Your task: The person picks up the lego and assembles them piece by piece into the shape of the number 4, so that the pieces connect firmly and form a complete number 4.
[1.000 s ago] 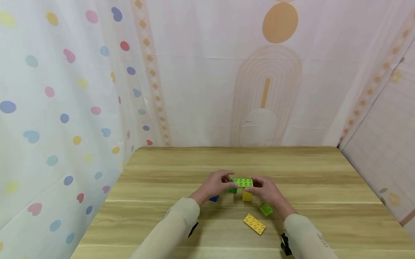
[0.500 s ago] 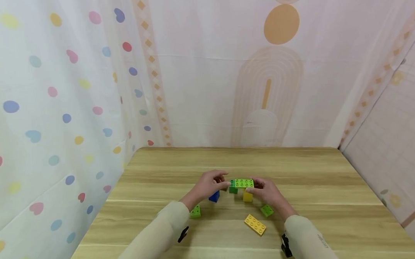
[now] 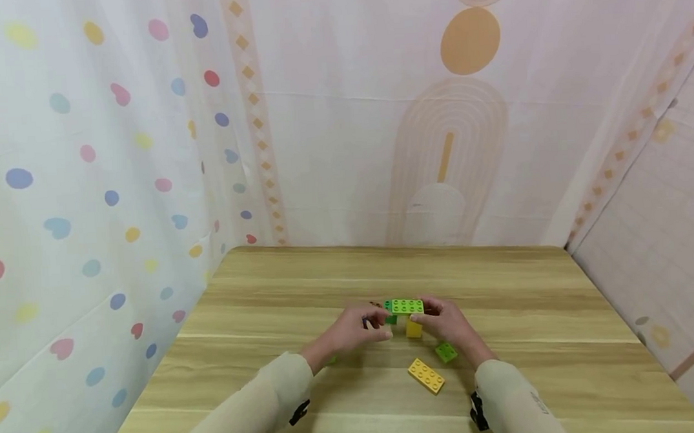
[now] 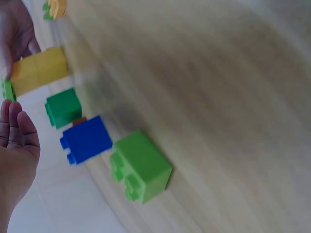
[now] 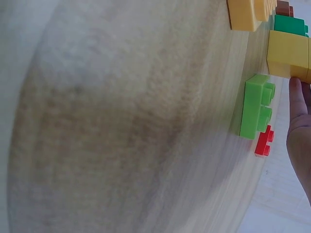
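Note:
My right hand (image 3: 447, 317) pinches a short tower of yellow bricks (image 4: 40, 71) topped by a long light green toy brick (image 3: 408, 306); its thumb is on the near side. One finger touches the yellow side in the right wrist view. A dark green brick (image 4: 64, 108) stands close left of the tower. My left hand (image 3: 352, 329) hovers beside it, fingers extended and nothing in them, fingertips close to the light green brick's end. Below that hand, a blue brick (image 4: 87, 140) and another light green brick (image 4: 143, 162) stand on the table, mostly hidden in the head view.
On the wooden table (image 3: 256, 272), a yellow eight-stud brick (image 3: 426, 376) lies nearest the body. A small light green brick (image 3: 445, 352) sits by the right wrist. A red brick (image 5: 262, 141) and a brown brick (image 5: 283, 8) lie farther back. Patterned curtains (image 3: 332, 146) hang behind.
My left hand has drawn back left from the light green brick, then dropped lower and nearer, covering the blue brick. My right hand keeps its hold on the tower.

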A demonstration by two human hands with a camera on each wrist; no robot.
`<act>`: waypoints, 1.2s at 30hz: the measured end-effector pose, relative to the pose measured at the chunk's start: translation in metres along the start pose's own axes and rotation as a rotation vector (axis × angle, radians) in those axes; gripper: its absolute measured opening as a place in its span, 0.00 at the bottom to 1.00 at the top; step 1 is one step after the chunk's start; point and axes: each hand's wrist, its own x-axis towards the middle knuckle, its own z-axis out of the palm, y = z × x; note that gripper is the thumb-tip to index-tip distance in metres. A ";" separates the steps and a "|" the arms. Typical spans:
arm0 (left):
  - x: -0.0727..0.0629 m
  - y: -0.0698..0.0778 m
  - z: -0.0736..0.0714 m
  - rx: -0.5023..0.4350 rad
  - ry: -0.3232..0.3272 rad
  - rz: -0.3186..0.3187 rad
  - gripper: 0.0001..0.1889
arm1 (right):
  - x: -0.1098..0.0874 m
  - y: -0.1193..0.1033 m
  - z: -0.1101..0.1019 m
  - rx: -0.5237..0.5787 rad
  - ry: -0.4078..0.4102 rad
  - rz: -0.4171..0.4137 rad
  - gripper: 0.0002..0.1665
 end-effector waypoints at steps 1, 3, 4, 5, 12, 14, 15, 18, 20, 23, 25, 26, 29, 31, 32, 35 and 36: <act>-0.002 -0.001 0.002 -0.003 -0.011 0.002 0.20 | 0.000 0.000 0.000 -0.010 0.004 -0.005 0.23; -0.004 -0.002 0.007 0.006 -0.031 0.006 0.21 | -0.001 0.000 0.001 -0.023 0.010 -0.011 0.22; -0.005 -0.002 0.010 0.008 -0.040 0.001 0.21 | -0.001 0.000 0.002 -0.027 0.012 -0.009 0.23; -0.006 -0.003 0.012 0.005 -0.051 -0.006 0.21 | -0.001 -0.001 0.002 -0.030 0.015 -0.011 0.23; -0.010 -0.004 0.029 -0.082 -0.135 -0.067 0.20 | -0.001 -0.001 0.001 -0.012 0.008 -0.005 0.24; -0.010 -0.005 0.034 -0.110 -0.153 -0.086 0.19 | -0.001 0.000 0.000 -0.011 0.009 -0.006 0.24; -0.010 -0.005 0.037 -0.119 -0.160 -0.090 0.19 | -0.001 0.000 0.000 -0.012 0.009 -0.005 0.24; -0.007 -0.006 0.044 -0.132 -0.176 -0.087 0.19 | -0.001 0.001 -0.001 -0.019 0.013 -0.007 0.24; -0.005 -0.007 0.047 -0.130 -0.180 -0.081 0.19 | -0.001 0.001 -0.001 -0.013 0.014 -0.004 0.23; -0.002 -0.009 0.052 -0.124 -0.180 -0.075 0.19 | -0.001 0.001 0.000 -0.004 0.005 -0.008 0.22; 0.000 -0.010 0.054 -0.120 -0.177 -0.081 0.19 | -0.001 0.001 0.000 0.004 -0.001 -0.009 0.21; 0.001 -0.010 0.056 -0.118 -0.177 -0.087 0.19 | -0.001 0.001 0.000 0.004 -0.002 -0.010 0.21; 0.004 -0.011 0.059 -0.102 -0.177 -0.094 0.20 | -0.002 0.001 0.000 -0.001 -0.004 -0.018 0.21; 0.006 -0.011 0.061 -0.091 -0.185 -0.089 0.20 | -0.002 0.001 -0.001 -0.003 -0.007 -0.023 0.21; 0.007 -0.010 0.062 -0.085 -0.191 -0.086 0.20 | -0.002 0.001 -0.001 -0.004 -0.009 -0.025 0.21; 0.009 -0.009 0.065 -0.077 -0.203 -0.073 0.20 | -0.003 0.001 -0.002 -0.010 -0.015 -0.034 0.22; 0.009 -0.009 0.066 -0.079 -0.204 -0.074 0.20 | -0.003 0.001 -0.002 -0.008 -0.016 -0.033 0.22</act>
